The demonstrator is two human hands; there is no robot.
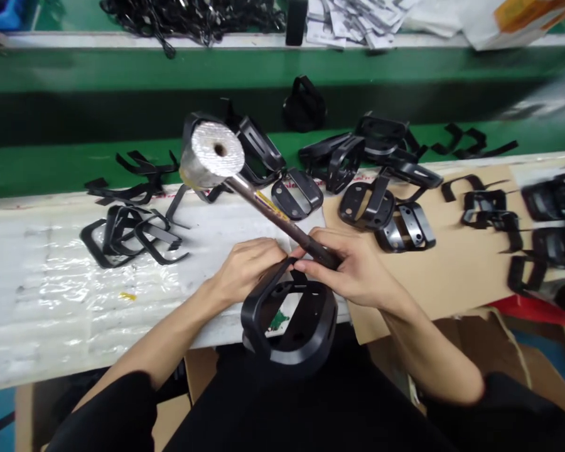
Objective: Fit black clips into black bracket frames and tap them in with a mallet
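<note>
Close to my body, a black oval housing with a strap-like loop (pixel 289 355) is tilted, its opening facing up. My left hand (pixel 252 267) is closed on the housing's far edge, its fingertips partly hidden. My right hand (pixel 351 260) grips the dark handle of a hammer (pixel 216 154), and its thumb and forefinger also pinch the housing's far edge near my left fingers. The hammer's round, silvery head points up and left, over the bench. A small strip seems to lie between both sets of fingertips, too covered to make out.
Loose black curved strips (pixel 132 235) lie on the plastic-covered bench (pixel 51 301) at left. Several black housings (pixel 367 204) stand behind my hands, some on a cardboard sheet (pixel 452 282). More parts (pixel 560 201) lie far right. A green shelf (pixel 136 69) holding cables (pixel 193 19) runs along the back.
</note>
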